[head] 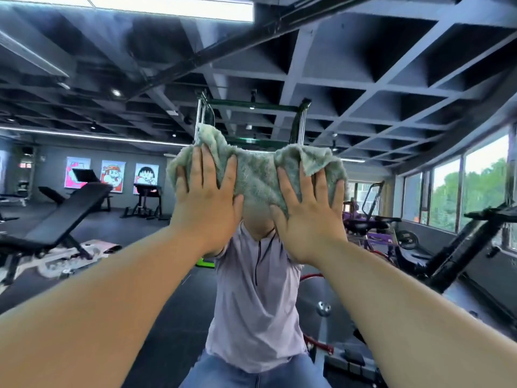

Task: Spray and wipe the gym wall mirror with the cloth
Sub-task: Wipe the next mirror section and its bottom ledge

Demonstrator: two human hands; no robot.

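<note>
Left hand [205, 204] and right hand [309, 219] press a crumpled pale-green terry cloth [257, 175] against the wall mirror [377, 88], frame centre.
Glass spreads wide above and to both sides of the cloth; both hands lie flat, fingers straight and spread, curled round nothing, covering its lower corners.

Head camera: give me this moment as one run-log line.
phase: wipe | left hand: flat, pressing fuzzy grey-green cloth on gym wall mirror | right hand: flat, pressing same cloth

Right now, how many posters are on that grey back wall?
3, side by side in the reflection, left of the cloth: left poster, middle poster, right poster. The cloth may hide more.
</note>
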